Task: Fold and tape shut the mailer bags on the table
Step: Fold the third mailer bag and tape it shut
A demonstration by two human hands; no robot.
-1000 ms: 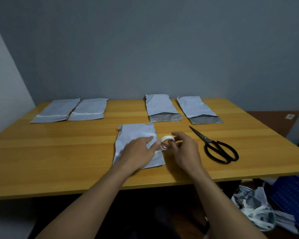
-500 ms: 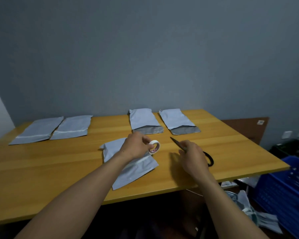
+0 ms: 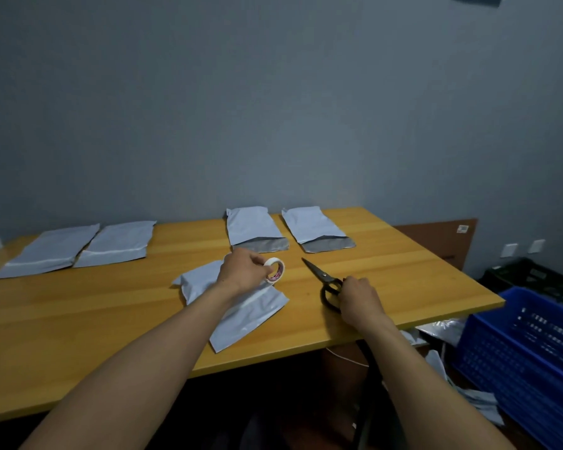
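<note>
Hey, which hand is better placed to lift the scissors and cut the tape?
Right. The right hand grips the scissors at the handles, while the left hand is busy holding the tape roll above the mailer bag.

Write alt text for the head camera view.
A person's left hand holds a tape roll over the nearest mailer bag while the right hand grips black scissors on a wooden table. Four more bags lie farther back.
</note>
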